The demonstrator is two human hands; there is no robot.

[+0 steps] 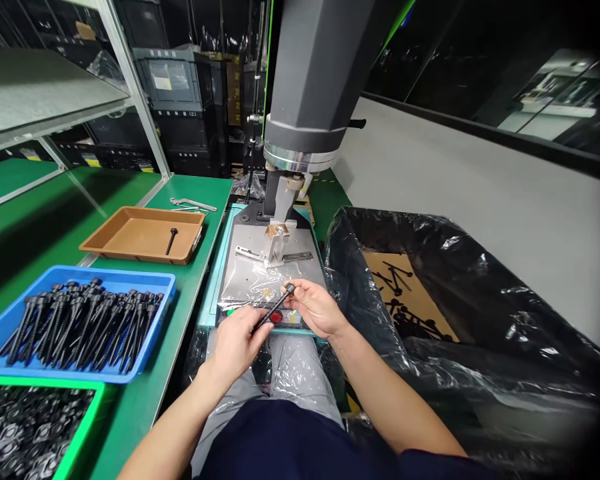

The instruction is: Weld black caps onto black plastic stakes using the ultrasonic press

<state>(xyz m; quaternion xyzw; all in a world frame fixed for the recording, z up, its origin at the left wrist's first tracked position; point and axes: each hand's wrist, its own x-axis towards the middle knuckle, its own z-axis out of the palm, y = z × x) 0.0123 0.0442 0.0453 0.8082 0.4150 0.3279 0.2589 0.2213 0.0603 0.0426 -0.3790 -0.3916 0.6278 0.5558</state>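
Between my two hands is a black ribbed rod [277,307] with a wider head, tilted up to the right. My left hand [239,335] is closed on its lower end, thumb and fingers pinching it. At the head end, my right hand [318,308] grips it between thumb and fingertips. Just beyond my hands stands a press-like machine [305,73]. Under its metal head [285,197], a small metal fixture [277,241] sits on a steel plate [245,280]. A red button [276,317] shows on the machine's front edge, close behind the rod.
On the green bench at left, a blue tray [35,280] holds many similar black rods. A green bin [87,427] holds small black parts. One rod lies in a brown tray [125,230], with a wrench [193,204] behind. At right, a plastic-lined box [420,233] contains more rods.
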